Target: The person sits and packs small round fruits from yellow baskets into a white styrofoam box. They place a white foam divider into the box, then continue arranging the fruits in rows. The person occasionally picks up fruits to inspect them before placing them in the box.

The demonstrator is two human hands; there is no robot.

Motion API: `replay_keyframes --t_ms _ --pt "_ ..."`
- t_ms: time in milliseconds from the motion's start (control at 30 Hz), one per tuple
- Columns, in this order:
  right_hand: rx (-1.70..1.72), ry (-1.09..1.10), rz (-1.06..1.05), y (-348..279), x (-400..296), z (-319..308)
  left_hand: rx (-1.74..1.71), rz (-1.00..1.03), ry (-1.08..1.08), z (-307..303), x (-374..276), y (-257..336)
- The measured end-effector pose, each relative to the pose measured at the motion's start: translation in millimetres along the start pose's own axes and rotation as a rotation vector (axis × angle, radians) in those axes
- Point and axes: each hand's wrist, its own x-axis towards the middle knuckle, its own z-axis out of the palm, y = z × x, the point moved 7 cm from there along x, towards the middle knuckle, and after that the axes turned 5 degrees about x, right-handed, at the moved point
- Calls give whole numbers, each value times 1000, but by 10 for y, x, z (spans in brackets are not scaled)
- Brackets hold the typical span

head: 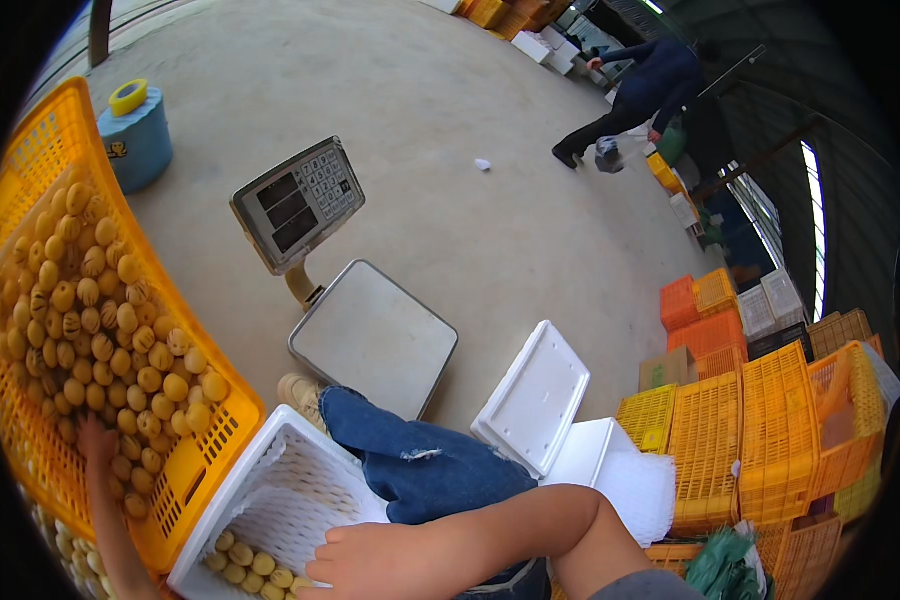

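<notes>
My left hand reaches into a tilted orange plastic crate and touches the fruit in it. The crate holds many round yellow fruits, some with dark stripes, which look like pepino melons. Its fingertips are partly hidden among them, so its grip does not show. Beside the crate stands a white foam box with a white foam-net liner. Several yellow fruits lie in rows at its near end. Over these, my right hand points downward; whether it holds a fruit is hidden.
A platform scale with a keypad display stands ahead. Yellow tape rests on a blue roll. To the right are a foam lid, foam netting and stacked orange crates. A person walks farther off.
</notes>
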Motion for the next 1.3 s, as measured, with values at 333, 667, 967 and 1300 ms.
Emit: replay_keyframes --t_ms 333,667,967,1300 --pt "39 -20 -6 -2 150 120 -839 158 -249 620 364 -234" --pt "-19 -207 161 107 331 245 -1027 126 -319 410 63 138" --pt "-10 -179 214 307 379 283 -1042 -123 77 865 -577 269" --pt "-79 -182 283 407 463 149 -871 145 187 642 -1270 547"
